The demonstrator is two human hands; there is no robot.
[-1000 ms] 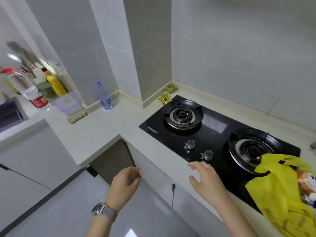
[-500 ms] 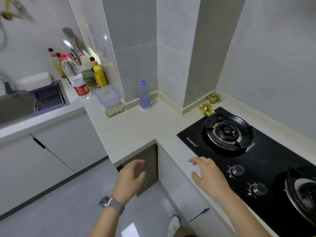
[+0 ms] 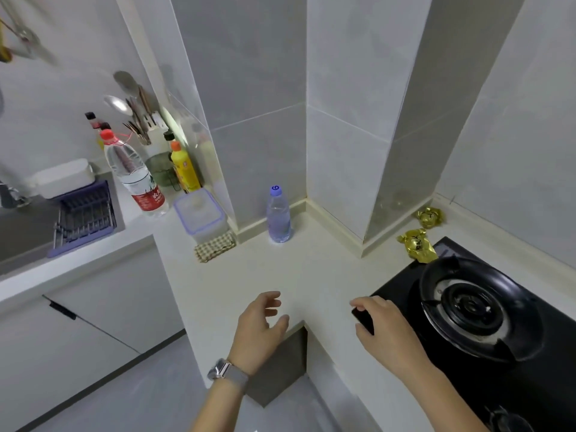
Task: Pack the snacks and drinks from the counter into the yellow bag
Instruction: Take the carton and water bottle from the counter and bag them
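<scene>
Both hands are out over the counter (image 3: 249,269) corner, and I'm holding nothing: my left hand (image 3: 260,330) has loose, spread fingers, my right hand (image 3: 385,330) hangs relaxed at the edge of the black stove (image 3: 467,338). The small water bottle (image 3: 278,215) stands upright against the wall ahead. Two gold-wrapped snacks (image 3: 417,244) lie near the stove's far corner, one touching it.
</scene>
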